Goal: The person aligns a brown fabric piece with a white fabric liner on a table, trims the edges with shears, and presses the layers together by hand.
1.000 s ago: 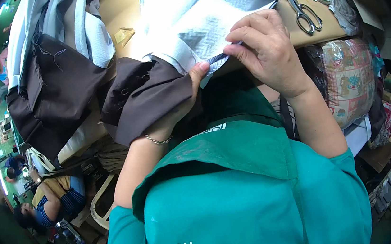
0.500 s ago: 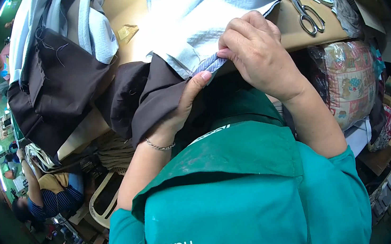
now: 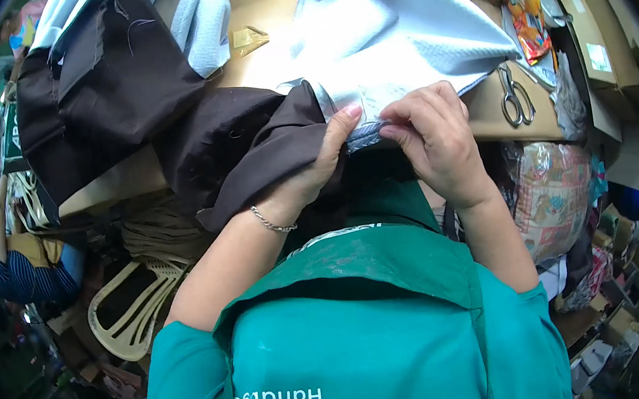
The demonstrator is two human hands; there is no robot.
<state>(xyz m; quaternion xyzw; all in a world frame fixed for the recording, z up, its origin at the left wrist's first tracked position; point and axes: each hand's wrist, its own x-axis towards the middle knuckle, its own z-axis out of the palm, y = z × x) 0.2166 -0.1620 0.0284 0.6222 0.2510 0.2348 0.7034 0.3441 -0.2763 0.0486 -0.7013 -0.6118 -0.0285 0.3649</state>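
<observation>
A piece of pale, textured fabric [image 3: 403, 27] spreads over the table and hangs at its near edge. Along that edge runs a narrow blue-grey striped strip [image 3: 364, 140]. My left hand [image 3: 316, 170] is closed on the fabric, thumb on top at the strip's left end; its other fingers are hidden under the cloth. Just to the right, my right hand [image 3: 438, 144] pinches the same edge between thumb and fingers. Dark brown fabric [image 3: 275, 149], joined to or lying against the pale piece, bunches over my left hand and wrist.
Scissors [image 3: 516, 101] lie on the table [image 3: 482, 116] to the right. More brown cloth [image 3: 122, 103] hangs over the table at left. A plastic-wrapped bundle [image 3: 553, 198] stands at right, a cream plastic chair [image 3: 126, 321] at lower left. Another person [image 3: 30, 265] works far left.
My right hand has come down from above the fabric to beside my left thumb. The striped strip, held up between the hands before, now lies flatter along the edge. The view has shifted.
</observation>
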